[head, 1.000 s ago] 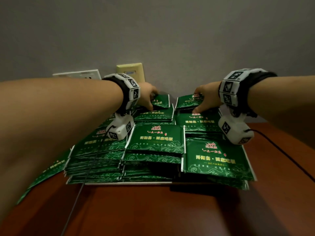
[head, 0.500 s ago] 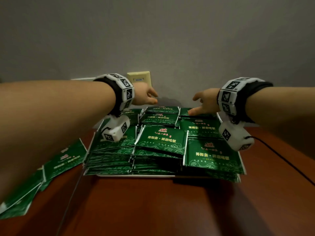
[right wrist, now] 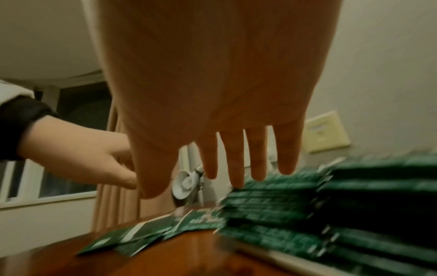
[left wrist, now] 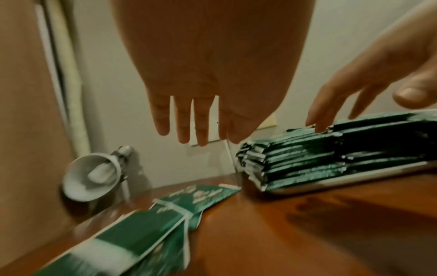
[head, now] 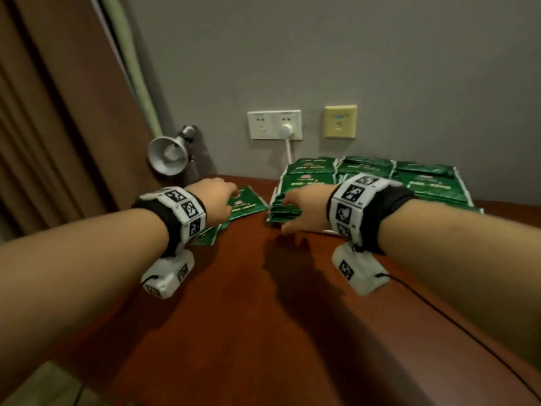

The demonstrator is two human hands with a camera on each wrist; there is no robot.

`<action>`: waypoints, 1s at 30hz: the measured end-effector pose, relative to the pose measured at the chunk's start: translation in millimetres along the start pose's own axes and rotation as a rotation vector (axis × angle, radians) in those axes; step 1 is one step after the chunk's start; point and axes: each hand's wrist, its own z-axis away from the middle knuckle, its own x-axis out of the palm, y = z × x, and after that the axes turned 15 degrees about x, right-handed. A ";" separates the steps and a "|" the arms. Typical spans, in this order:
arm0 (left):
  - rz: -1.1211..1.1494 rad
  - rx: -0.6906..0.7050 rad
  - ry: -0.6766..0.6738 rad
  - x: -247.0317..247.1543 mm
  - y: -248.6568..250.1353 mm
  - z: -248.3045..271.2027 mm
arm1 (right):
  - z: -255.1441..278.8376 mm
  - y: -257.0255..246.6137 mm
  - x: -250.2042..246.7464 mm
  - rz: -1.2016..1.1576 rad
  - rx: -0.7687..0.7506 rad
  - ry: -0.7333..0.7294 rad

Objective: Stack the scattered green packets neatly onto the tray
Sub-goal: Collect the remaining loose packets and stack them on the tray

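Both your hands have swung left off the far stacks. Your left hand (head: 218, 200) hovers over the loose packets (left wrist: 203, 194) on the table (head: 263, 317), fingers straight, holding nothing. Your right hand (head: 304, 208), fingers spread and empty, touches the stack (left wrist: 295, 160) at the tray (left wrist: 354, 180) edge. Packets look light, thin and slick; pinch each by its sealed edge.

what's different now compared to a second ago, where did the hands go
Both hands left the far packets of the stack. The left hand moved left and now reaches, fingers straight, over the loose packets on the table. The right hand shifted to the stacked packets' near left corner, fingertips touching it. Neither holds anything. The stack stays on the tray.
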 end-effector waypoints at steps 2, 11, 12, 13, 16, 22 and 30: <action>-0.034 -0.069 -0.028 21.9 -12.8 29.0 | 1.6 -39.7 27.8 0.009 -0.020 -0.068; 0.062 -0.317 0.029 92.0 -46.5 69.2 | -8.2 -156.3 84.8 0.128 0.071 -0.163; 0.088 -0.328 0.032 97.2 -50.1 67.8 | -12.8 -161.5 85.4 0.168 0.077 -0.173; 0.114 -0.339 0.042 99.7 -53.9 66.0 | -17.8 -165.2 85.8 0.204 0.083 -0.181; 0.187 -0.364 0.021 109.1 -62.8 59.2 | -32.6 -175.2 84.4 0.239 0.081 -0.185; 0.187 -0.360 -0.127 121.5 -55.9 52.2 | -35.9 -185.4 72.9 0.279 -0.025 -0.067; 0.262 -0.356 -0.078 110.4 -53.7 61.5 | -43.5 -178.1 84.7 0.140 0.000 0.026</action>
